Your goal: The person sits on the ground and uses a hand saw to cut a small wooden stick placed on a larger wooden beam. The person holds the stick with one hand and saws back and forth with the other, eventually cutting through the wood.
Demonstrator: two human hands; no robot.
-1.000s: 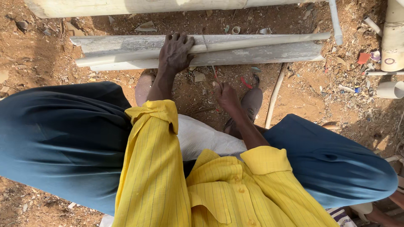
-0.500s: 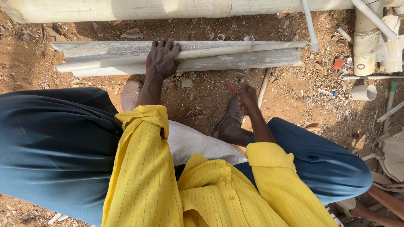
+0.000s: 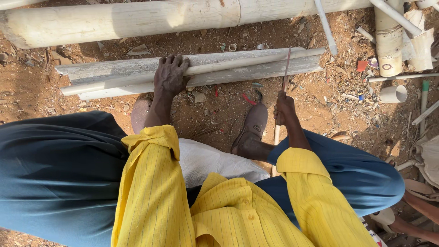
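Observation:
My left hand (image 3: pixel 169 75) presses palm down on a bundle of long grey-white pipes (image 3: pixel 238 68) lying across the dirt in front of me. My right hand (image 3: pixel 285 108) is closed around the lower end of a thin saw blade (image 3: pixel 286 68), which stands nearly upright with its tip over the right part of the pipes. Both arms wear yellow sleeves. I sit with knees in dark blue trousers spread apart, and a brown shoe (image 3: pixel 253 128) rests on the ground between the hands.
A thick pale pipe (image 3: pixel 137 20) lies along the top of the view. Shorter pipe pieces (image 3: pixel 389 41) and offcuts (image 3: pixel 393 93) litter the right side. A white sack (image 3: pixel 210 160) lies under me. The dirt is strewn with plastic scraps.
My right hand has lifted the thin blade up from the ground near my shoe and brought its tip over the pipes. The left hand stays pressed on the pipes.

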